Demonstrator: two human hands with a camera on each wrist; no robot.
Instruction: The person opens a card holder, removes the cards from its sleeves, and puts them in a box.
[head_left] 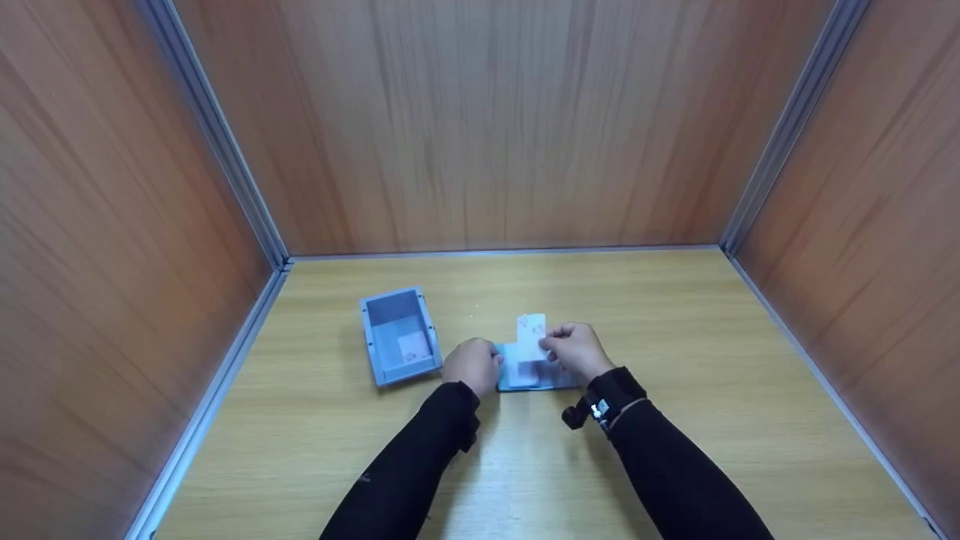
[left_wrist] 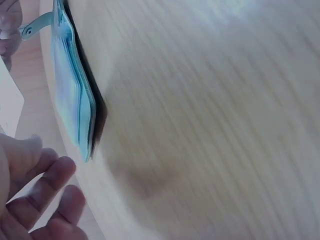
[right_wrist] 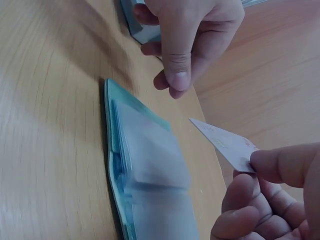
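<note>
White card (head_left: 531, 335) pinched by one end between thumb and fingers of the right hand (head_left: 576, 351), lifted clear above the light blue wallet (head_left: 534, 376), probably so that the card edge can meet or leave a slot without bending. Wallet lying flat on the counter (head_left: 675, 330), about midway between the left and right edges and nearer the front edge, its clear pockets facing up as the right wrist view shows. Left hand (head_left: 472, 365) at the left end of the wallet, fingers loosely curled and holding nothing, seemingly there to keep the wallet from sliding; touching or only just beside, cannot tell. Further left, well apart from the wallet, a small blue bin (head_left: 399, 334) standing open, with a pale card-like piece inside.
</note>
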